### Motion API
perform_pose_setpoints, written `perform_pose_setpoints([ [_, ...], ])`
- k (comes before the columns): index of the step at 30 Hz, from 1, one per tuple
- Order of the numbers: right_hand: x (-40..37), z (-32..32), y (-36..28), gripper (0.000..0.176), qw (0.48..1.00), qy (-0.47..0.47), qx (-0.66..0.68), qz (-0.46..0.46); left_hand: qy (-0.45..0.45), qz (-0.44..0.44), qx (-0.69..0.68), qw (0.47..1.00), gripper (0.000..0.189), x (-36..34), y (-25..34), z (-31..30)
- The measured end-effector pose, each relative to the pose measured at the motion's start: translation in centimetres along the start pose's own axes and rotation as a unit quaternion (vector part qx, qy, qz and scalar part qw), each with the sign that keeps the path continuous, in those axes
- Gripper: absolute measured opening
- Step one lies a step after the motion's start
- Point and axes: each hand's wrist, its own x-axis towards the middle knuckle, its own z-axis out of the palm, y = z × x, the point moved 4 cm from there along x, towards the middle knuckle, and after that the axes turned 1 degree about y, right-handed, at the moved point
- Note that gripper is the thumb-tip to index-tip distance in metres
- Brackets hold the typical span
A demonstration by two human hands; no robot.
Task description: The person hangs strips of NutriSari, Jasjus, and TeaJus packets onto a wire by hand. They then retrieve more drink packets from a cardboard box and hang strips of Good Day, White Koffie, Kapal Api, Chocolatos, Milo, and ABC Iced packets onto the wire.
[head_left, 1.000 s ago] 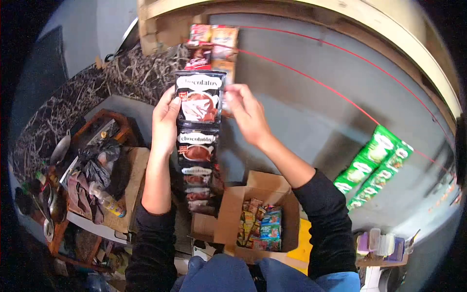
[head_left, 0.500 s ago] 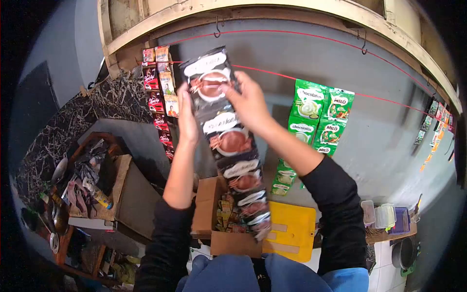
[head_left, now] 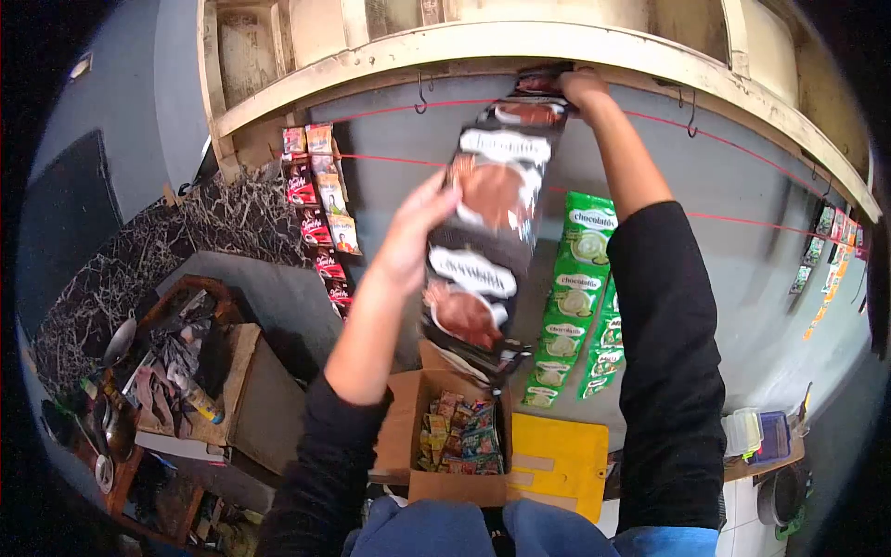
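A long strip of dark brown Chocolatos drink sachets (head_left: 497,190) hangs at a slant in front of me, slightly blurred. Up near the wooden shelf edge and the red cord, my right hand (head_left: 585,88) is closed around the strip's upper end. Lower down, my left hand (head_left: 418,227) pinches the strip's left edge, thumb in front and fingers partly hidden behind. The strip's lower end dangles above an open cardboard box (head_left: 394,422) holding several colourful sachets (head_left: 459,436).
Green sachet strips (head_left: 575,278) hang at right, red and white ones (head_left: 316,213) at left. Metal hooks (head_left: 421,97) hang under the wooden shelf (head_left: 464,46). A yellow board (head_left: 561,459) lies beside the box. Plastic containers (head_left: 756,436) stand lower right.
My right hand has moved up and right to the shelf edge, carrying the strip's upper end. My left hand has shifted lower and right along the strip, which now leans the other way.
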Motion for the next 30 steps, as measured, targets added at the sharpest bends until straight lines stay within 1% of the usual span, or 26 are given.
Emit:
perform_pose_setpoints([
  [1,0.3,0.0,0.5,0.022,0.993,-0.04,0.096,0.059,0.005,-0.01,0.014,1.0,0.042,1.8,1.5,-0.3],
  [2,0.4,0.3,1.1,0.023,0.971,-0.081,0.189,0.118,-0.023,0.002,0.02,1.0,0.041,3.9,2.5,-0.9],
  [3,1.2,0.6,1.6,0.025,0.95,-0.156,0.248,0.11,-0.032,0.006,0.007,0.999,0.039,5.5,3.4,-1.4],
  [4,0.9,0.6,1.9,0.028,0.907,-0.127,0.339,0.214,-0.068,0.015,0.015,0.997,0.036,7.4,3.8,-2.3],
  [6,-1.2,-0.8,0.7,0.033,0.945,-0.113,0.295,0.081,-0.064,0.047,0.029,0.996,0.034,9.7,4.0,-3.3],
  [7,-2.2,-0.7,0.7,0.033,0.947,-0.115,0.289,0.084,-0.064,0.044,0.021,0.997,0.034,10.5,3.7,-3.6],
  [9,-4.4,-1.1,0.5,0.038,0.958,-0.023,0.282,0.056,-0.059,0.047,-0.012,0.997,0.032,10.9,3.2,-3.2],
  [10,-6.2,-1.4,0.2,0.042,0.966,0.015,0.26,-0.01,-0.042,0.041,-0.034,0.998,0.032,11.0,2.9,-2.9],
  [12,-8.2,-0.1,1.7,0.044,0.957,0.013,0.276,-0.092,-0.047,0.057,-0.054,0.996,0.03,12.8,1.4,-3.5],
  [13,-10.8,0.5,1.3,0.046,0.947,-0.033,0.318,-0.032,0.008,0.046,-0.098,0.994,0.028,14.1,0.4,-3.9],
  [14,-13.8,1.2,0.5,0.049,0.93,-0.078,0.357,0.029,0.002,0.045,-0.105,0.993,0.028,15.4,-0.2,-4.2],
  [16,-15.9,6.2,4.1,0.048,0.885,-0.172,0.431,0.031,-0.042,0.0,-0.229,0.972,0.03,17.3,-1.4,-4.0],
  [17,-17.9,5.6,3.3,0.046,0.866,-0.212,0.452,0.015,-0.071,-0.049,-0.256,0.963,0.032,17.3,-1.8,-3.7],
  [18,-19.4,4.9,2.5,0.046,0.845,-0.252,0.472,-0.001,-0.077,-0.052,-0.26,0.961,0.032,17.5,-2.1,-3.3],
  [20,-20.1,4.7,4.2,0.047,0.815,-0.356,0.457,0.011,0.076,-0.077,-0.211,0.971,0.032,17.8,-3.2,-3.7],
  [22,-21.1,4.7,6.0,0.041,0.822,-0.391,0.411,0.051,0.071,-0.074,-0.231,0.968,0.031,18.4,-3.7,-3.7],
  [24,-22.2,5.4,7.1,0.037,0.816,-0.419,0.395,0.044,0.114,-0.072,-0.222,0.966,0.026,18.4,-3.3,-3.7],
  [25,-22.6,4.8,6.9,0.032,0.863,-0.408,0.291,0.058,0.111,-0.085,-0.218,0.966,0.025,18.5,-2.8,-3.6],
  [26,-23.0,5.6,6.9,0.026,0.842,-0.387,0.373,0.048,0.125,-0.088,-0.218,0.964,0.022,18.6,-2.5,-3.5],
  [27,-22.7,4.3,7.1,0.025,0.906,-0.379,0.186,-0.008,0.092,-0.099,-0.222,0.966,0.019,18.5,-2.0,-3.3],
  [28,-22.3,1.8,6.3,0.025,0.932,-0.356,-0.007,-0.065,0.06,-0.108,-0.224,0.967,0.016,18.6,-1.6,-3.3],
  [29,-21.8,-0.5,5.7,0.024,0.943,-0.308,-0.011,-0.126,0.059,-0.105,-0.224,0.967,0.016,18.8,-1.5,-3.7],
  [30,-21.3,-3.2,4.7,0.021,0.951,-0.252,-0.074,-0.162,0.053,-0.1,-0.196,0.974,0.015,19.2,-1.6,-4.3],
])
